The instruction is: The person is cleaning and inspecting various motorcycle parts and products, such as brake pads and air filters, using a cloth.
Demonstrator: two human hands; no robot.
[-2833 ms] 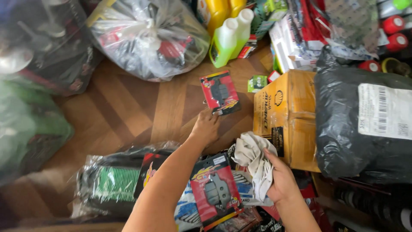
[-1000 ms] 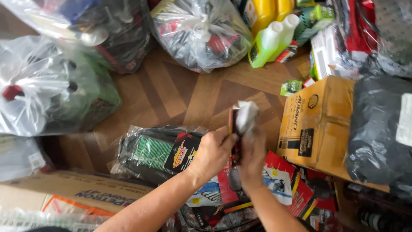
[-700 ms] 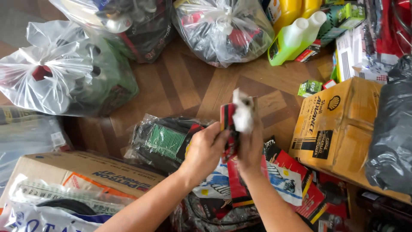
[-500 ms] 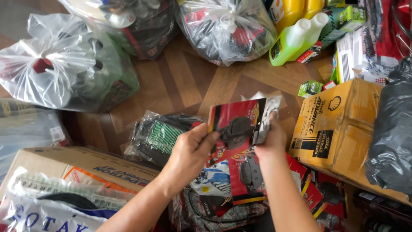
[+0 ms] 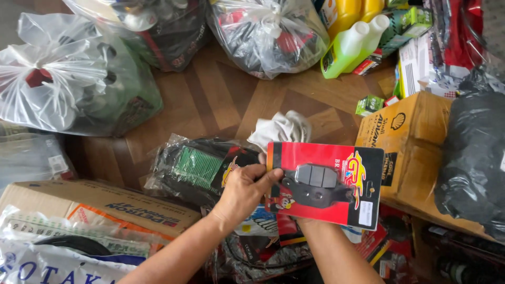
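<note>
A red blister card with dark grey brake pads (image 5: 326,184) is held up flat in front of me. My left hand (image 5: 243,190) pinches its left edge with thumb on the front. My right hand is hidden behind the card; only its forearm (image 5: 336,252) shows below it, and a crumpled white cloth (image 5: 281,129) sticks up from behind the card's top left corner. Under the hands lies a clear bag with a green air filter (image 5: 197,165) and more red packaged parts (image 5: 379,242).
Tied clear plastic bags (image 5: 68,84) (image 5: 268,31) sit on the wooden floor (image 5: 210,105) at the back. Green and yellow bottles (image 5: 350,42) stand at the top right. A brown carton (image 5: 415,147) and a black bag (image 5: 473,163) are on the right, a flat carton (image 5: 100,205) on the left.
The card was on edge between both hands with the cloth at its top; it has been turned to face me and now lies flat, with the cloth behind it.
</note>
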